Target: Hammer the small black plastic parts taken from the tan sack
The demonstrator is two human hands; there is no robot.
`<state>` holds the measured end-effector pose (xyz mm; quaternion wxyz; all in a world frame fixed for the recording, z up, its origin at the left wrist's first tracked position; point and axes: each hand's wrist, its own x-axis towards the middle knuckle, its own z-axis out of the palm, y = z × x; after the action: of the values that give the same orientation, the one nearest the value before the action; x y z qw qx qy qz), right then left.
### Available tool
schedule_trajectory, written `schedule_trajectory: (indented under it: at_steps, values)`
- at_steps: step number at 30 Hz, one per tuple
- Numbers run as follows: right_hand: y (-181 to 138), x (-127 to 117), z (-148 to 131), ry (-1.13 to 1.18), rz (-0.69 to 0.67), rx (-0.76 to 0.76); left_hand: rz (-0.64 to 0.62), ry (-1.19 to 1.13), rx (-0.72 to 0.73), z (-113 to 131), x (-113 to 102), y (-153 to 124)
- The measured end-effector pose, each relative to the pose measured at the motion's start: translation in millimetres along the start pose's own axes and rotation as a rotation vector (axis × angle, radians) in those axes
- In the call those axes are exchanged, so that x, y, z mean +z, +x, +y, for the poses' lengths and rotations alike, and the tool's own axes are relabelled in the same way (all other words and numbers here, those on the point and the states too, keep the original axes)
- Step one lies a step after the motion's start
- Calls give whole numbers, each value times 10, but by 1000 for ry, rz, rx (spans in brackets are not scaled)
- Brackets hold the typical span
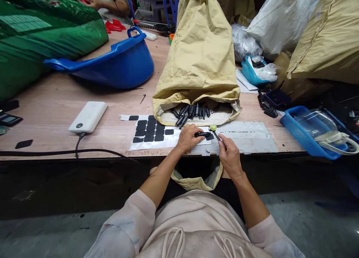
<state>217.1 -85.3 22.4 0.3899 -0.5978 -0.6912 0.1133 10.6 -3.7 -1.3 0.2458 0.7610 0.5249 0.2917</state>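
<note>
My left hand [188,137] is closed around a small black plastic part [203,134] at the table's front edge. My right hand [229,154] pinches a thin metal tool [216,133] with a green tip, its end touching the black part. Just behind my hands lies a tan woven sack [199,60] on its side, its mouth open toward me, with several black parts [190,112] spilling out. To the left lies a white sheet of black stickers [149,132]. Another tan bag [196,181] sits in my lap below the table edge.
A blue basin [117,61] leans on a green sack [42,37] at back left. A white power bank [88,116] with a black cable lies left. A blue basket [308,136] holding a clear jug stands right. Another person's arm [103,3] shows at the far edge.
</note>
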Motion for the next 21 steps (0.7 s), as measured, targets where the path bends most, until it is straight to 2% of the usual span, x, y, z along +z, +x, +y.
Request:
schedule_trajectory:
  at_steps: [4, 10, 16, 21]
  values:
    - [-61, -34, -122, 36, 24, -37, 0, -12, -24, 0, 11, 2]
    - [-105, -8, -100, -67, -19, -43, -6, 1, -49, 42, -6, 8]
    - [-109, 22, -188, -34, 14, -88, -11, 0, -45, 36, -6, 11]
    - [-146, 122, -181, -55, -49, -80, -16, -5, -52, 50, -11, 15]
